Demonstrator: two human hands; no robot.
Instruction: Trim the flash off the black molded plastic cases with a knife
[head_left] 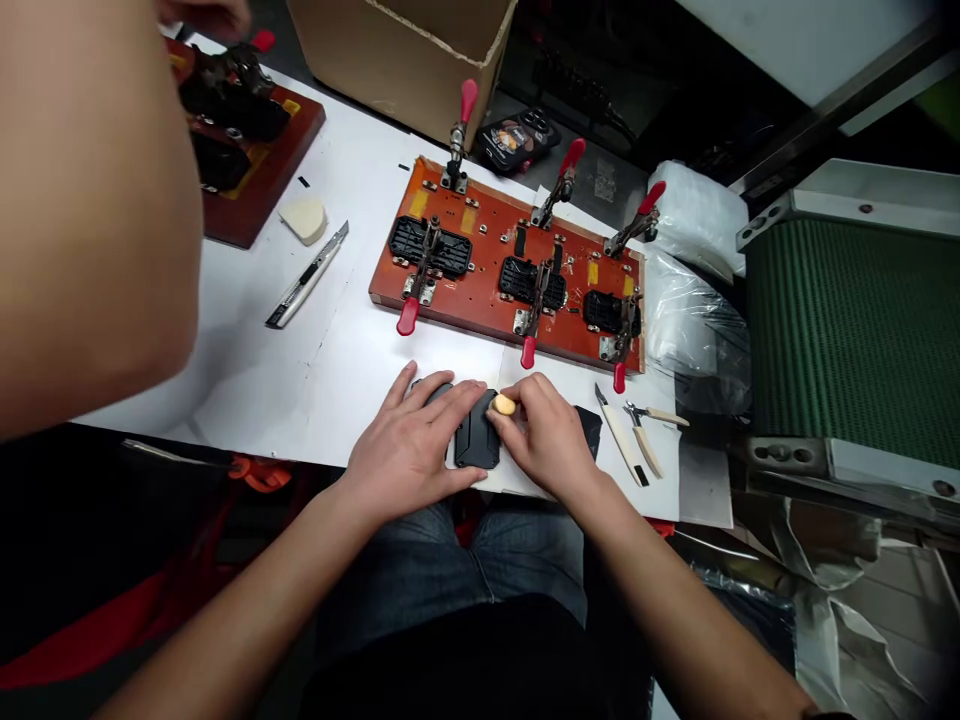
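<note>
A black plastic cover (477,432) with bevelled corners lies on the white table top in front of me. My left hand (409,435) holds it between the thumb at its near edge and the fingers at its far edge. Another dark piece shows partly under those fingers. My right hand (544,430) pinches a small pale-yellow block (504,404), perhaps foam or rubber, against the cover's right edge. Beside the right wrist is a dark flat piece (589,428), partly hidden. Farther right lie a slim pale-handled knife (621,440) and small cutters with pale handles (646,445).
A red-brown fixture board (484,300) with red-handled clamps and black parts stands ahead. Left are a box cutter (307,275), a whitish block (304,218), a second fixture (247,215) and a co-worker's arm (90,200). A cardboard box (375,70), phone (517,138) and green conveyor (855,340) lie beyond.
</note>
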